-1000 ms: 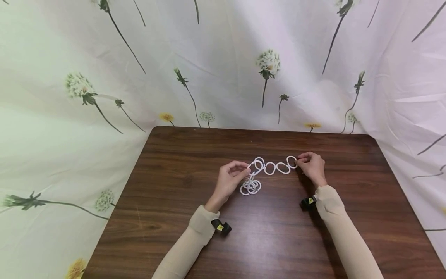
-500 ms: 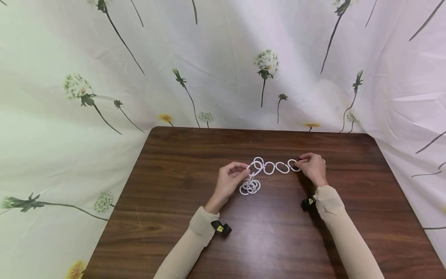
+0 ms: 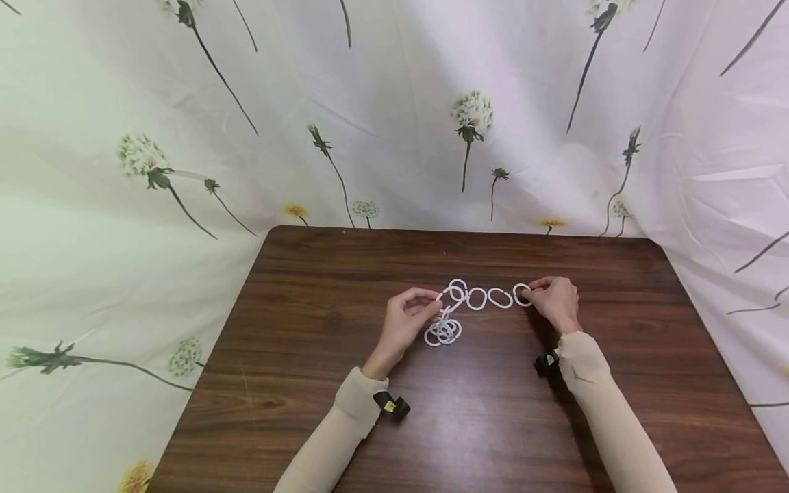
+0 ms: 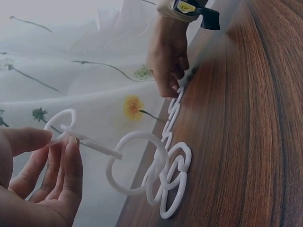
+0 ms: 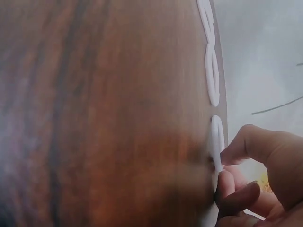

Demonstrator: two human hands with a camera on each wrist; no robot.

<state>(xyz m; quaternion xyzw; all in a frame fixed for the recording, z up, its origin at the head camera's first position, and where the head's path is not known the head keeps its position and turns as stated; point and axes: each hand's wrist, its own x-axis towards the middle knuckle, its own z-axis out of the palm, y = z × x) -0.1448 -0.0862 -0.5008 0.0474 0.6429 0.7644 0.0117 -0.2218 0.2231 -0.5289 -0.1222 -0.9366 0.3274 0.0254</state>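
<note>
Between thumb and fingertips, my left hand [image 3: 403, 322] pinches a white plastic ring [image 4: 72, 113] raised off the table. Linked rings hang from it, a large hanging ring [image 4: 135, 135] among them, down to a small heap of rings [image 3: 442, 331] on the table. From there a row of white rings [image 3: 477, 309] runs right, lying flat. At the row's right end my right hand [image 3: 557, 301] pinches the rim of an end ring [image 3: 514, 294]. In the right wrist view a narrow gap shows between this end ring and the neighbouring ring [image 5: 207, 78].
The brown wood-grain table [image 3: 308, 370] spreads out on all sides of the rings. Behind its far edge hangs a white cloth [image 3: 394, 137] printed with dandelions. Black wrist cameras are strapped over beige sleeves [image 3: 616, 404].
My right hand has drawn the end ring slightly right and towards me, and a small gap now shows beside it. The left hand and its rings stay nearly still.
</note>
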